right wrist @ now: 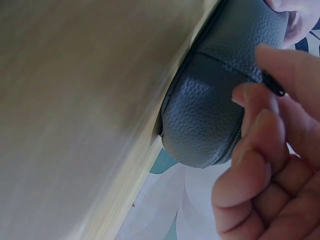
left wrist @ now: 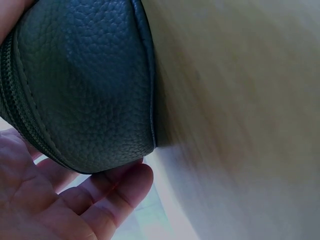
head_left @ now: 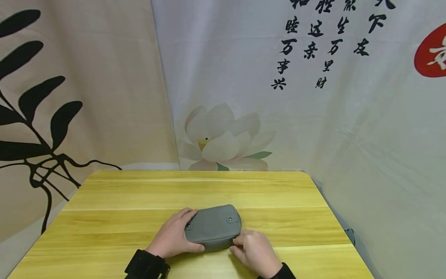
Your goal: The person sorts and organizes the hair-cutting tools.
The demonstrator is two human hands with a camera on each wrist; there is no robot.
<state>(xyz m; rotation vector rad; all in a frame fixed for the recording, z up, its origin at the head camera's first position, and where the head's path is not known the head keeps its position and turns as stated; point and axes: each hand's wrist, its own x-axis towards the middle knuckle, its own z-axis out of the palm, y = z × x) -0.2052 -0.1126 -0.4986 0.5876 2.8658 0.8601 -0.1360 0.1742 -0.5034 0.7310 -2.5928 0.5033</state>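
Observation:
A grey pebbled-leather zip pouch lies near the front middle of the table, its flat top with two small studs facing up. My left hand grips its left end, thumb along the near side and fingers round the far side. In the left wrist view the zipper runs closed along that end. At the near right corner my right hand pinches the dark zipper pull between thumb and index finger, other fingers curled. A short stretch of zipper teeth shows below those fingers in the right wrist view.
The yellow wood-grain table has rounded far corners. Behind it hangs a printed cloth backdrop with a lotus, dark leaves and black characters. A black band sits round my left wrist.

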